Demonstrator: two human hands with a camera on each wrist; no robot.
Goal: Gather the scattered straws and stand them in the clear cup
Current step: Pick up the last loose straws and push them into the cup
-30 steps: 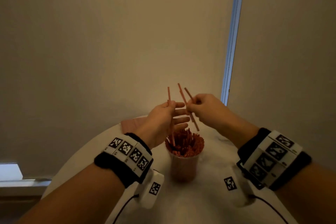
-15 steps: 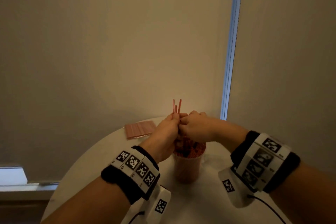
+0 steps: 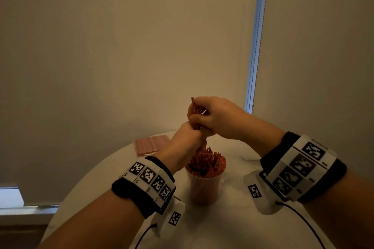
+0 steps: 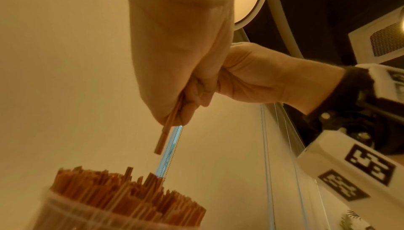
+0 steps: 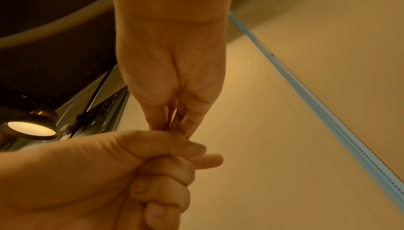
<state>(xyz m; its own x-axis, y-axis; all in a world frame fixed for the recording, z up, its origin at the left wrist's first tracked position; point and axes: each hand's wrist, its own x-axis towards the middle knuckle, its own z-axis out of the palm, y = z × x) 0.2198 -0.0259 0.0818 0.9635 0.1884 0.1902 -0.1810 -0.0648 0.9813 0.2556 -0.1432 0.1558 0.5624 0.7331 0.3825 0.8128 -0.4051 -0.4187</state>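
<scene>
From the head view we see both hands raised together above the clear plastic cup (image 3: 204, 189), which stands on the round white table (image 3: 228, 226) and is packed with upright reddish-orange straws (image 3: 206, 162). The left hand (image 3: 187, 143) sits just below the right hand (image 3: 217, 118), and the two touch. A small bundle of thin reddish-orange straws (image 3: 193, 105) rises nearly upright out of the top of the right hand.

The left wrist view adds what the head view hides: the left hand (image 4: 181, 57) has its fingers curled round the bundle (image 4: 163, 138), whose lower ends project below the fist and hang above the straws in the cup (image 4: 91, 206), not touching them.

The right wrist view shows the right hand (image 5: 172, 71) pinching the bundle between thumb and fingertips, directly over the closed left fist (image 5: 122, 173).

Only the head view shows a flat pink packet (image 3: 151, 144) lying on the far left part of the table, well apart from the cup.
</scene>
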